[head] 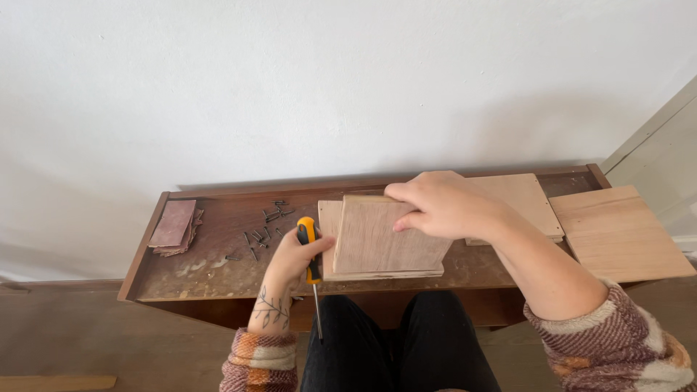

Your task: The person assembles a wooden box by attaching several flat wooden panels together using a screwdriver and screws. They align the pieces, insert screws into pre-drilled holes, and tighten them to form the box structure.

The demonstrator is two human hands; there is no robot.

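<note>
At centre frame our right hand (443, 205) clamps the upright plywood panel (385, 236) on the bench (218, 276), while our left hand (290, 258) grips a yellow-handled screwdriver (311, 250), shaft pointing down. We seem between screws; the loose screws (265, 225) lie left.

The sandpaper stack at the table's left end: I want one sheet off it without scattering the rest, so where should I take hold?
Judging by its pose, grip the sandpaper stack at its front right corner, where the lower sheets fan out past the top one and leave loose edges. Come from the right, across the bare table, sliding fingers under the top sheet. The raised table rim blocks the left side.
</note>
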